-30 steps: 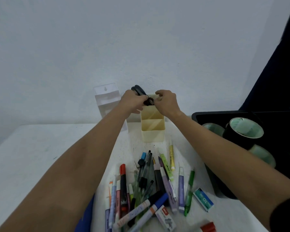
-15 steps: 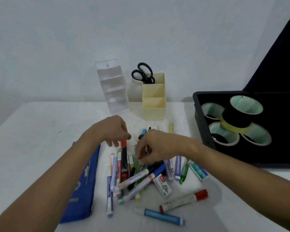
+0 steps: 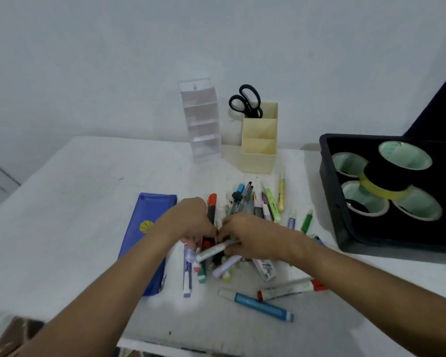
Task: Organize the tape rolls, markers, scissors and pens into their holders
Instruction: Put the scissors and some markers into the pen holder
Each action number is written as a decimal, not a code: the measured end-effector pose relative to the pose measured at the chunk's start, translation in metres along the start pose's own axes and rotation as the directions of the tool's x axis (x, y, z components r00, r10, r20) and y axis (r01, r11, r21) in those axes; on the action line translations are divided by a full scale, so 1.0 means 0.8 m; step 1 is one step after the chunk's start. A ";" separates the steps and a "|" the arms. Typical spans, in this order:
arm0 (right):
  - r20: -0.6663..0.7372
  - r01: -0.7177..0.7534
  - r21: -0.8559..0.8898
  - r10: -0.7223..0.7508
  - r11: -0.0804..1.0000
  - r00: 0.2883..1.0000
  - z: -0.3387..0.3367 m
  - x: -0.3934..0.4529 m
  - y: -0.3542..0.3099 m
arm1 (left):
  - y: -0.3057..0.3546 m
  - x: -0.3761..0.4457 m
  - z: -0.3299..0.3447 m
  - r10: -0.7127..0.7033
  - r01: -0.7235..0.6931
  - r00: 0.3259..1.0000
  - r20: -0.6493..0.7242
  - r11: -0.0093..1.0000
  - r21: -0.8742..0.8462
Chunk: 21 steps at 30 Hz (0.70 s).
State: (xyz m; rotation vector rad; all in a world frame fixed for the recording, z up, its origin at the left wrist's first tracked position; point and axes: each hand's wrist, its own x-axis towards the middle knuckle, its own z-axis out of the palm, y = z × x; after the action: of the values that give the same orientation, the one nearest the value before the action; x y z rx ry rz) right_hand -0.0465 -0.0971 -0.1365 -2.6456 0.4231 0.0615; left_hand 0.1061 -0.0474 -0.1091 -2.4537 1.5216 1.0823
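- Left hand (image 3: 191, 222) and right hand (image 3: 245, 234) curl into the marker pile (image 3: 242, 228) near the cream holder (image 3: 259, 150); exact holds are unclear.
- Grabbing several risks loose markers rolling off the table (image 3: 62, 202).

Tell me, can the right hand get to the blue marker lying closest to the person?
Probably yes. The blue marker lies alone on the table with nothing on top, just below the right hand, which is busy in the pen pile.

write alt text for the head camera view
Both hands, left and right, gather markers from a pile on a white table. Behind, scissors stand in a cream holder; tape rolls fill a black tray.
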 end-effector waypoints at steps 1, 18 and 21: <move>-0.025 0.014 -0.014 -0.014 1.000 1.000 0.003 -0.002 0.002 | 0.002 -0.002 0.000 0.002 -0.002 0.999 -0.042 1.000 -0.003; -0.687 -0.128 0.487 0.469 0.864 0.555 -0.179 0.013 0.088 | 0.096 0.003 -0.163 0.192 -0.612 0.557 -0.808 0.752 -0.243; -0.684 -0.140 0.541 0.531 0.829 0.500 -0.211 0.035 0.113 | 0.128 0.027 -0.182 0.245 -0.613 0.530 -0.812 0.772 -0.167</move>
State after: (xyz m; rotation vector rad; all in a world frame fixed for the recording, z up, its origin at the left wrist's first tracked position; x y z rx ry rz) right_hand -0.0522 -0.2573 -0.0276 -1.9362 1.1304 -1.0731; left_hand 0.1064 -0.1740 0.0185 -3.1742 2.5095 0.3879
